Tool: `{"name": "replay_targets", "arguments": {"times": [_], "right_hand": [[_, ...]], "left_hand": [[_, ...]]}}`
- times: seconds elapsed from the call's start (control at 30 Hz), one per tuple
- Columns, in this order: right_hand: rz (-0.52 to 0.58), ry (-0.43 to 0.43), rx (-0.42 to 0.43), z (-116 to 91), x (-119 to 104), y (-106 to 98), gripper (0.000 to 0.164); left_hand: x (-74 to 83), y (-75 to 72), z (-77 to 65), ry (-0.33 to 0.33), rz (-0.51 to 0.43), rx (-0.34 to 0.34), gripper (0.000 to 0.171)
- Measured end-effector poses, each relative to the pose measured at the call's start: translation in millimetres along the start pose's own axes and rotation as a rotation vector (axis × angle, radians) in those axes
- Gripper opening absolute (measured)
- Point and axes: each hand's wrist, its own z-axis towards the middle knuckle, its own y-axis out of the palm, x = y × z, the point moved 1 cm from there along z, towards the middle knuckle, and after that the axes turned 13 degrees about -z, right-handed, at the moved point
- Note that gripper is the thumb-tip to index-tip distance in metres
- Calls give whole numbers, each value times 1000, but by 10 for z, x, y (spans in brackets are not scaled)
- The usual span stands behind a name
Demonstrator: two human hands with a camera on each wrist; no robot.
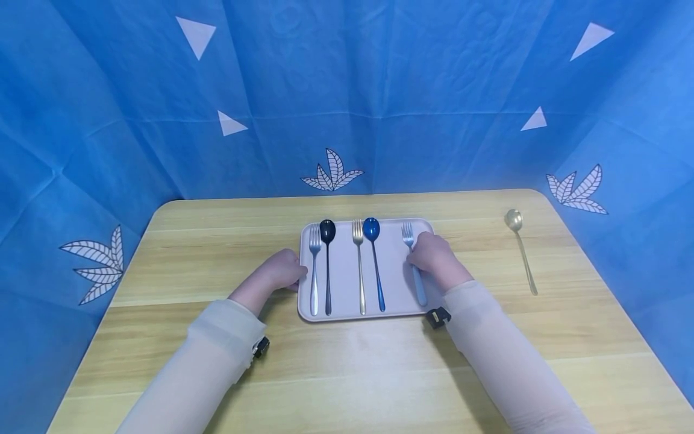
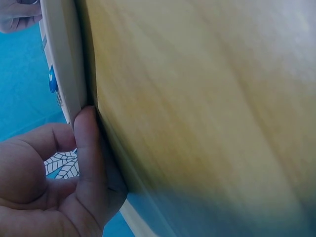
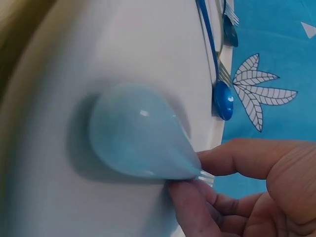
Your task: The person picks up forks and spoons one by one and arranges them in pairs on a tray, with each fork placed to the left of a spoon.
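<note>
A pale tray [image 1: 344, 289] lies on the table, with its left rim held by my left hand [image 1: 283, 269]. In the left wrist view, the thumb and fingers of that hand meet at the tray's edge. At the tray's right side my right hand [image 1: 434, 256] pinches a fork [image 1: 417, 283] with a light blue handle. Its rounded handle end [image 3: 138, 131] looms large over the tray in the right wrist view. On the tray lie a silver fork [image 1: 314, 271], a black spoon [image 1: 328, 265], a gold fork [image 1: 359, 265] and a blue spoon [image 1: 375, 259].
A gold long-handled spoon [image 1: 522, 250] lies on the wooden table [image 1: 347, 380], right of the tray. Blue cloth [image 1: 347, 78] with white leaf and triangle prints hangs behind the table and along its sides.
</note>
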Motion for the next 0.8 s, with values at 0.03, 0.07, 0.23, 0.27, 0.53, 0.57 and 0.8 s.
{"name": "replay_targets", "arguments": {"times": [0.03, 0.07, 0.23, 0.27, 0.53, 0.57, 0.8], "right_hand": [[0, 3, -3, -3, 7, -5, 19], [-3, 1, -4, -5, 14, -11, 19], [-20, -10, -4, -24, 53, -41, 22], [-15, -12, -4, -29, 61, -46, 23], [-30, -55, 15, -85, 141, -116, 33], [-35, -57, 18, -89, 160, -128, 32], [-21, -58, 20, -131, 283, -211, 32]], "left_hand": [[1, 0, -2, 0, 0, -1, 21], [2, 0, -2, -1, -1, -2, 21], [6, 0, -5, -2, -12, -2, 18], [8, 1, -6, -2, -14, -2, 17], [15, 4, -19, 6, -20, -2, 20], [13, 4, -18, 8, -21, -3, 21], [10, 1, -17, 11, -19, -5, 23]]}}
